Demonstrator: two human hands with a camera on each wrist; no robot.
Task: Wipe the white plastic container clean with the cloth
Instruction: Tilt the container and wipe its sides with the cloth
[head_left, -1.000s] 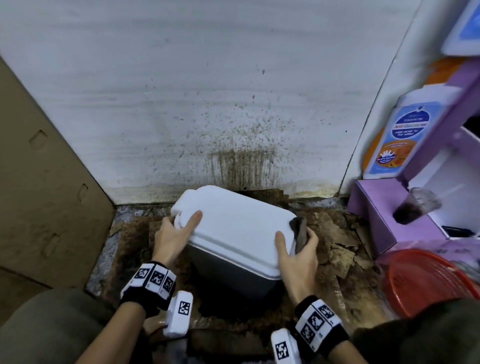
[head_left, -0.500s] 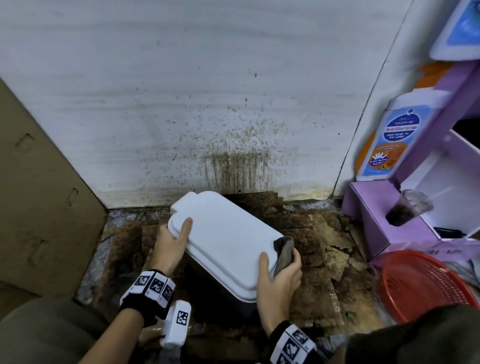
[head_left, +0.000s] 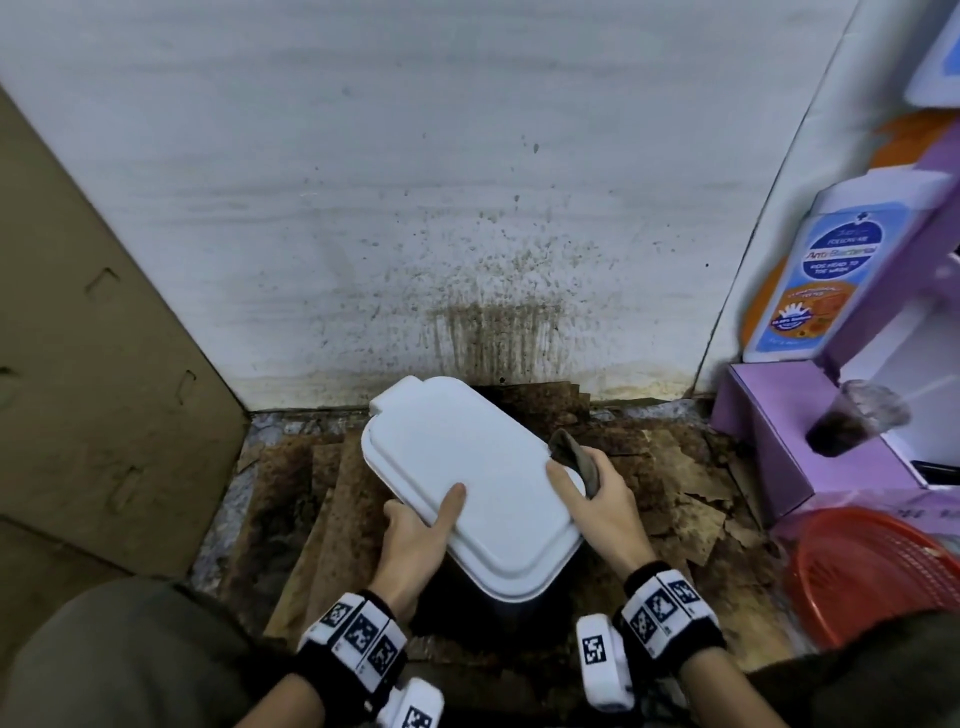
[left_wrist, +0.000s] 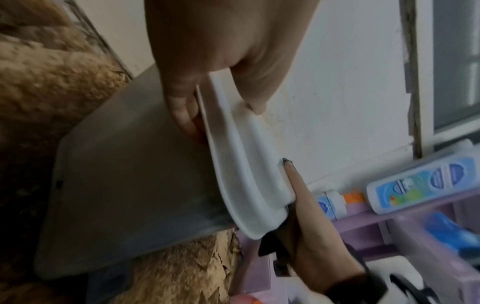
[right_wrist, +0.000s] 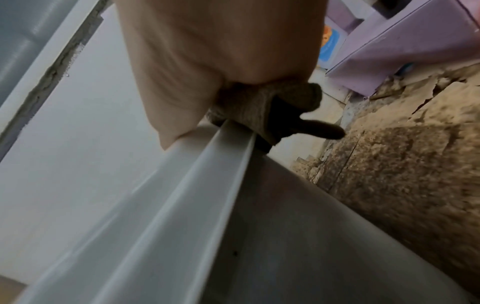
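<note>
A white plastic container (head_left: 467, 467) with a white lid and grey body sits tilted on the stained floor near the wall. My left hand (head_left: 415, 530) grips its near left rim, thumb on the lid, fingers under the lip (left_wrist: 182, 107). My right hand (head_left: 597, 499) grips the right rim, thumb on top, and presses a dark grey-brown cloth (head_left: 574, 457) against the edge. In the right wrist view the cloth (right_wrist: 259, 107) is bunched between my fingers and the lid's lip (right_wrist: 228, 144).
A splattered white wall (head_left: 467, 208) stands just behind. A cardboard panel (head_left: 93, 364) leans at the left. A purple shelf unit (head_left: 779, 431) with a bottle (head_left: 826, 280) and a drink cup (head_left: 852, 426) stands at the right. A red basket (head_left: 872, 577) sits at the near right. Torn cardboard (head_left: 685, 493) covers the floor.
The container has turned, so that its long side now runs toward me. My left hand slid from the far left corner to the near left rim. The right hand kept the cloth on the right rim.
</note>
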